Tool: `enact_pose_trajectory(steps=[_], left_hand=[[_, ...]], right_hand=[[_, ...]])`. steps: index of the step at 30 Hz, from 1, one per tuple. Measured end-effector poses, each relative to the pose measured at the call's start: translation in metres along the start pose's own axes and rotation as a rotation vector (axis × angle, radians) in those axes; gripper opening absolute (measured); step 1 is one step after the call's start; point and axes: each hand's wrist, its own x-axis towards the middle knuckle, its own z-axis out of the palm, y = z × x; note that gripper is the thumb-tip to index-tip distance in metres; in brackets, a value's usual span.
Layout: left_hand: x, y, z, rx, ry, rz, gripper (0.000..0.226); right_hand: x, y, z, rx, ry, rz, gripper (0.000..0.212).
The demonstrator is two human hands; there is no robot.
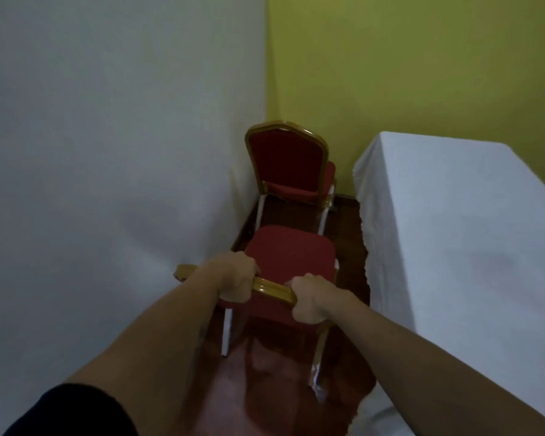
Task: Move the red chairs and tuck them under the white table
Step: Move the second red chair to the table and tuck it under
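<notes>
Single head-worn view, angled forward and down, close over hands (pixel 271 287), facing corner

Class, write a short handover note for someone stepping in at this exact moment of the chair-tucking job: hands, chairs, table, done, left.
Left hand and right hand: both closed on the gold top rail of the near red chair, which stands in the gap between the white wall and the white table.
Far red chair: in the corner, untouched.
Done: neither chair tucked yet.
Left: turn and slide the near chair under the table, then the far one.
</notes>
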Motion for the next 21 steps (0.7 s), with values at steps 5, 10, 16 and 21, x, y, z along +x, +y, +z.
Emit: enact_pose_trajectory(steps=[5,10,16,21], left_hand=[[0.012,-0.004,0.0,0.011,-0.004,0.132,0.01],[0.023,-0.01,-0.005,0.08,0.014,0.266,0.003],[0.043,-0.031,-0.01,0.107,0.008,0.238,0.013],[0.059,-0.049,-0.014,0.125,0.048,0.135,0.04]], right_hand=[[-0.012,-0.007,-0.002,-0.036,0.048,0.101,0.03],[-0.018,-0.012,0.0,-0.056,0.06,0.171,0.022],[-0.016,-0.025,0.005,-0.003,0.057,0.227,0.026],[-0.006,-0.034,0.008,0.026,0.086,0.258,0.02]])
